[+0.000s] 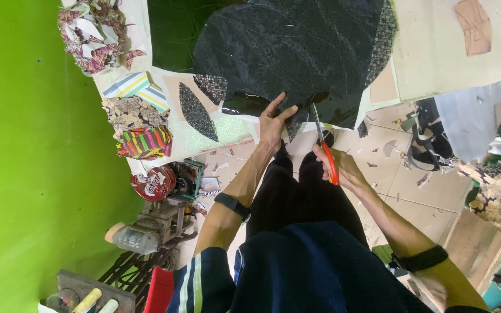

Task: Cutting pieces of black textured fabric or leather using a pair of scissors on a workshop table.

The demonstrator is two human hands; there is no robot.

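Left hand (273, 123) on dark, seemingly lacy black fabric (297, 49), orange-handled scissors (323, 146) alongside

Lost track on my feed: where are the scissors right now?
In the head view, the orange-handled scissors are right of centre in the right hand, blades at the black fabric's lower edge, beside the left hand.

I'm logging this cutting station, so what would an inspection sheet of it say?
Surface: pale table, mostly covered.
Job's things: black fabric at the table edge; orange scissors cutting into it.
Clutter: patterned scraps, striped pieces, leaf-shaped cutouts.
Grippers: left hand presses the fabric; right hand grips the scissors.
Cables: nothing seen.
Surroundings: green wall, tiled floor with offcuts, red tin.
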